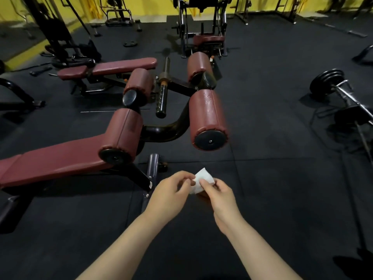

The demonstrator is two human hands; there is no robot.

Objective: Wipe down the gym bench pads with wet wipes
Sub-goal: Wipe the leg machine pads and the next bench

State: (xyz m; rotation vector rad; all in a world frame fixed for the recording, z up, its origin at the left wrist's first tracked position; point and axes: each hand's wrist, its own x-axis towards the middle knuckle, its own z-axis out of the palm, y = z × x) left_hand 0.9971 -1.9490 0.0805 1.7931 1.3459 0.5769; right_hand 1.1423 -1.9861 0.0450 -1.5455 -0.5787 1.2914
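Fingers of my left hand (171,188) and right hand (217,193) are both pinching the same folded wet wipe (201,179), held up in front of me over the black floor (282,178), well clear of any pad, so I'm guessing I'm refolding or opening it up. The near right roller pad (209,116) looks shiny and streaky on top, so that one's probably been done. The near left roller (123,132) and the long bench pad (52,156) look dry to me, though I can't really tell. The two far rollers (139,83) and the other bench (113,67) likely remain.
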